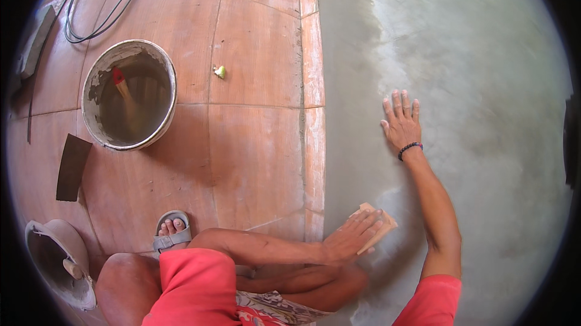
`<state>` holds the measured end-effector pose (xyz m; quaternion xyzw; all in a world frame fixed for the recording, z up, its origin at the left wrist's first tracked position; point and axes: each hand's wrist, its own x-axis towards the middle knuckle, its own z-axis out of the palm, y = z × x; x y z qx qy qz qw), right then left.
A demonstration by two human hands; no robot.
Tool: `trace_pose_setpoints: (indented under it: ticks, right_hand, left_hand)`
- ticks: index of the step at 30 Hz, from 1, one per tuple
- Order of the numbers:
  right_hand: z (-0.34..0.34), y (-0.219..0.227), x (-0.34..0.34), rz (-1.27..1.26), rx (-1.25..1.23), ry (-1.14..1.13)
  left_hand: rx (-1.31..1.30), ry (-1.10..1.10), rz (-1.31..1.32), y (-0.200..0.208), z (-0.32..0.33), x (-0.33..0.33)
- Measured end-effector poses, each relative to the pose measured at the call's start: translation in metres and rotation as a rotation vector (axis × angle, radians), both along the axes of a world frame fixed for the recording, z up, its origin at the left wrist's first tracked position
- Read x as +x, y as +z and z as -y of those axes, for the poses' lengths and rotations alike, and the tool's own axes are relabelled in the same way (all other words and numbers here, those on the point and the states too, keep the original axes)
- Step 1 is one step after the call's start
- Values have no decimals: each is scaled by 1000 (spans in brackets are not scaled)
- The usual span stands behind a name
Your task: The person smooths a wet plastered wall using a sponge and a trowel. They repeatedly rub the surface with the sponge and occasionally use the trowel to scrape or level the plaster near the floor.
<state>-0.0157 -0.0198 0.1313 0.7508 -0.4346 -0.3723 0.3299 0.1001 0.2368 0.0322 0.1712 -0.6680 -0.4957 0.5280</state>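
- Head view, looking down: a person in a red top crouches where a terracotta tiled floor point(254, 144) meets a grey cement-plastered wall point(472, 84).
- Left hand point(351, 238) lies flat, fingers together and extended, pressing a tan rectangular sanding block point(378, 224) against the damp, darker lower part of the plaster — the block sits under the fingertips, just right of the tile edge.
- Right hand point(400, 121) is spread open, palm against the wall, fingers pointing up and slightly apart; it holds nothing. A dark beaded bracelet point(410, 148) circles the wrist.
- The two hands are well apart on the same surface, the right one higher, the left one lower and nearer the floor line.
- Plaster looks darker and wetter along the left strip by the tiles, paler and drier toward the right.
- On the floor to the left stands a round, plaster-crusted bucket point(128, 93) holding murky water, with a red-handled tool point(123, 87) leaning inside.
- Just below the bucket lies a dark flat rectangular piece point(72, 167) — its kind cannot be told.
- At lower left sits a second crusted container point(57, 259), tipped on its side.
- Black cables point(100, 8) loop across the tiles at upper left.
- A small pale-green scrap point(220, 72) lies on the tiles near the bucket.
- The person's foot in a grey sandal point(172, 232) rests on the floor beside the bent knee.
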Motion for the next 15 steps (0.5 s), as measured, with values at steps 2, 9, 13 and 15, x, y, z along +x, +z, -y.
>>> trace_pose_setpoints:
  ticks: [2, 9, 13, 15]
  right_hand:
    - [5, -22, 9, 14, 41, 1]
    - [-16, -113, -13, -57, 251, 35]
    - [-42, -142, -24, -103, 403, 49]
    - [-56, -146, -30, -139, 468, 50]
  left_hand:
    - [9, 14, 28, -2, 4, 6]
    - [38, 89, 49, -11, 14, 14]
    - [13, 55, 137, -24, 17, 15]
    - [16, 4, 127, -31, 14, 14]
